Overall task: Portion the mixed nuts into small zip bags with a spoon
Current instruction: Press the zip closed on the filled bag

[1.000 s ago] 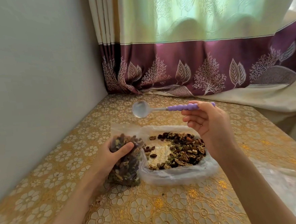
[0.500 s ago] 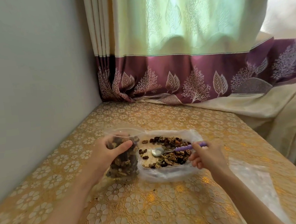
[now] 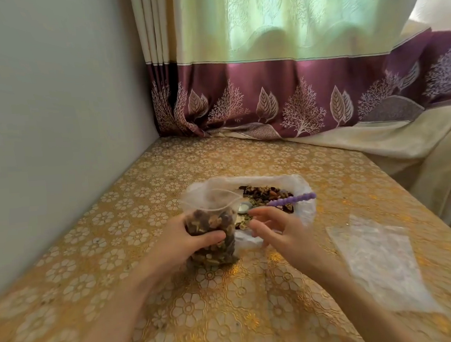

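We have our left hand [image 3: 189,242] wrapped around the small zip bag [image 3: 211,233], fingers [image 3: 210,237] curled across its front, holding it upright on the counter [image 3: 176,321]. The bag looks well filled with mixed nuts, and its mouth stands open at the top. Just beside it, to the right, lies the big open bag [image 3: 297,187] that holds the remaining nuts [image 3: 266,192]. The purple-handled spoon [image 3: 290,200] rests in that bag, bowl down among the nuts, with no hand on it.

Our right hand [image 3: 281,228] hovers near the small bag, holding nothing, fingers [image 3: 257,219] loosely spread and reaching left toward it. The picture is a little blurred there, so we cannot say whether they touch the plastic.

We judge that this portion is finished and the sealing step is at hand. The next move calls for pinching the two lips of the zip together at one end and running along it, while the left hand keeps the bag upright so nothing spills. An empty zip bag [image 3: 380,261] waits flat on the counter to the right, well apart.
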Available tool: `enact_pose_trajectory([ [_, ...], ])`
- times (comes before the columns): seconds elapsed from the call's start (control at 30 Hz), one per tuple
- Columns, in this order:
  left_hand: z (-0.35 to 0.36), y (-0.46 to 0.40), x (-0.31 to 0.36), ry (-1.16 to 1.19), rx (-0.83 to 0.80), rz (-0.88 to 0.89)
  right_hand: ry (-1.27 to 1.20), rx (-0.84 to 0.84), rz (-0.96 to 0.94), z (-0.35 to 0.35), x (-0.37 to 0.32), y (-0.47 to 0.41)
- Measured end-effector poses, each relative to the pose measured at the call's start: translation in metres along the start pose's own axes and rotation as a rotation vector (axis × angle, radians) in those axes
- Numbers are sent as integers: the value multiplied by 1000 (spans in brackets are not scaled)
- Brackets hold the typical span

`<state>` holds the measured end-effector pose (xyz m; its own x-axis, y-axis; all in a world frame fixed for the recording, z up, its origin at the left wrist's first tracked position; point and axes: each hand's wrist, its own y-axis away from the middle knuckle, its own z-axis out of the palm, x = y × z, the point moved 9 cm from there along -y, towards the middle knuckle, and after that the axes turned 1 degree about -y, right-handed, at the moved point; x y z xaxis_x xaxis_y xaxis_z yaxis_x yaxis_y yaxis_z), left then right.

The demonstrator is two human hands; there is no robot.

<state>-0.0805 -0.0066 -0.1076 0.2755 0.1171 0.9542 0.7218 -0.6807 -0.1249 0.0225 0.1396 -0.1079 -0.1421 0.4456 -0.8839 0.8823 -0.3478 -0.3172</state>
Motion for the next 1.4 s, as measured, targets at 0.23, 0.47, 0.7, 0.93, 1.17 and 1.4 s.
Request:
enact_pose_trajectory([
  [0.23,34,11,23,-108,-148,124,-96,-267,44,19,6,12],
  [0.47,35,15,11,-150,-123,71,-94,-207,46,19,10,23],
  [0.7,45,9,22,-125,-217,114,-188,-127,-15,-4,-2,21],
  [0.93,50,2,17,-144,-142,66,-145,-186,31,1,4,16],
  [1.17,54,-18,20,30,-207,20,-399,39,99,-20,10,-4],
  [1.4,40,-23,4,421,44,16,-488,145,138,-25,18,-4],
])
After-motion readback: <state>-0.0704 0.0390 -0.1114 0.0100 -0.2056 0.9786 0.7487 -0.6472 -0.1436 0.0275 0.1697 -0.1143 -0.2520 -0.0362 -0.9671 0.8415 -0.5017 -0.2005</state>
